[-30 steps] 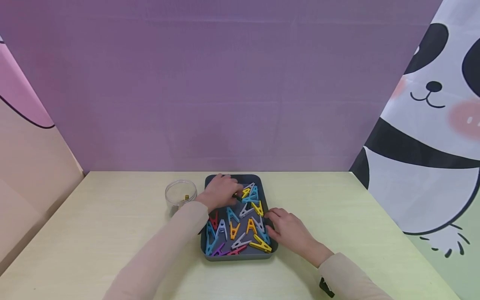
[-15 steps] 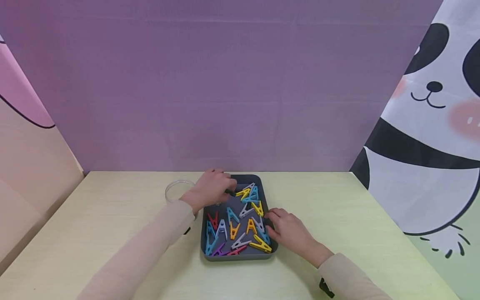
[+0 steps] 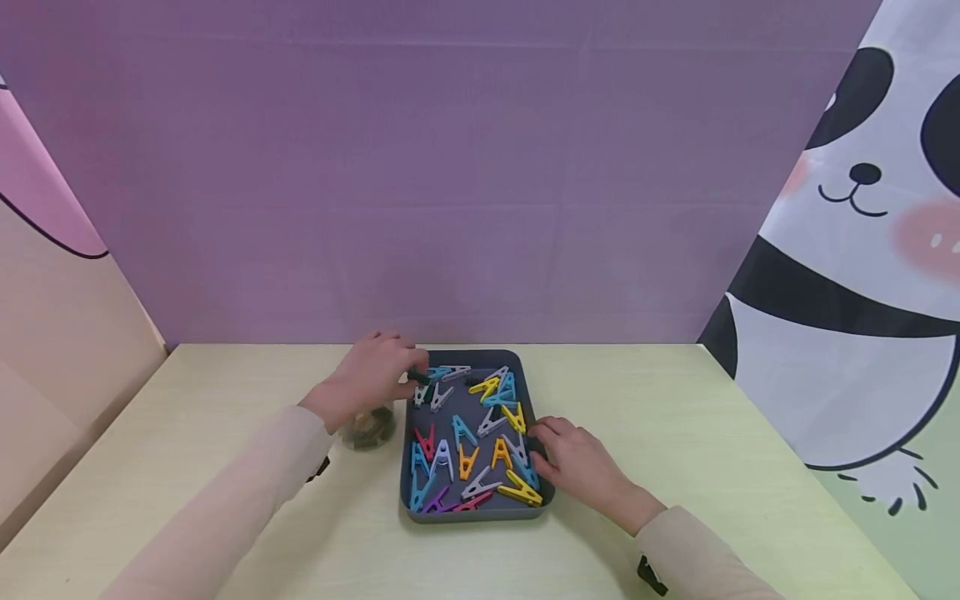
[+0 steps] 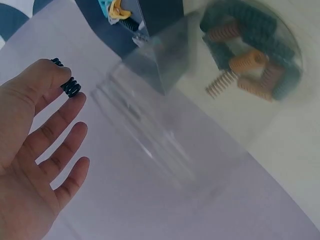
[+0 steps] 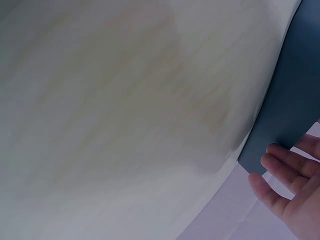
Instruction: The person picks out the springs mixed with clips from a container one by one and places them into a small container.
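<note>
Thumb and index finger of my left hand (image 3: 367, 375) pinch a short black coil spring (image 4: 71, 87); the other fingers are spread. This hand hangs by the tray's far left corner, partly over a clear round jar (image 3: 370, 432). Through the jar in the left wrist view show several coil springs (image 4: 248, 60), dark green, orange and brownish. Colourful plastic clothespins (image 3: 466, 461) lie scattered in the dark grey tray (image 3: 480, 517), with a dark spring (image 3: 474, 382) near its far end. My right hand (image 3: 581, 467) rests its fingers against the tray's right side.
The pale wooden table (image 3: 247, 433) carries the jar just left of the tray. A purple cloth backdrop (image 3: 450, 167) rises behind its far edge. On the right stands a panel with a printed panda (image 3: 847, 375).
My left hand has moved left with the black spring, from above the tray's far part to beside the jar, uncovering clothespins at the far left. The right hand has stayed in place.
</note>
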Tool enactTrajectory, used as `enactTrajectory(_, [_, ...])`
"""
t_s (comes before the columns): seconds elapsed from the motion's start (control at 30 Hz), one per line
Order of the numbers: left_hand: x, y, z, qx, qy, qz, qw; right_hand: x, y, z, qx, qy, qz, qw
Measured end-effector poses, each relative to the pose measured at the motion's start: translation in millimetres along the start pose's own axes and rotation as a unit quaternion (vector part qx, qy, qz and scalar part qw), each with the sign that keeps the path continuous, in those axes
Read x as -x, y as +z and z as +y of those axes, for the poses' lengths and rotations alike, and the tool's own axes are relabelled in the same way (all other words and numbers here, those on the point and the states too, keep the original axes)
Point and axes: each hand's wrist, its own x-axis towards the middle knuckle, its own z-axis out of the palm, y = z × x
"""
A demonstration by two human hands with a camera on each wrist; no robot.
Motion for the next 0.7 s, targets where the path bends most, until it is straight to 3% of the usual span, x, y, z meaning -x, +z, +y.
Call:
enactTrajectory(0.4, [27.2,-8.6,-30.7,0.005,-0.001,0.058,0.9983,0.0,0.3,0.1,0.002,-0.001,0.001,1.0])
enactTrajectory(0.7, [34.5,-1.6,-40.8,-0.002,-0.018,0.039,0.9991,-0.1,1.8,0.6,0.005,0.002,-0.002,1.0])
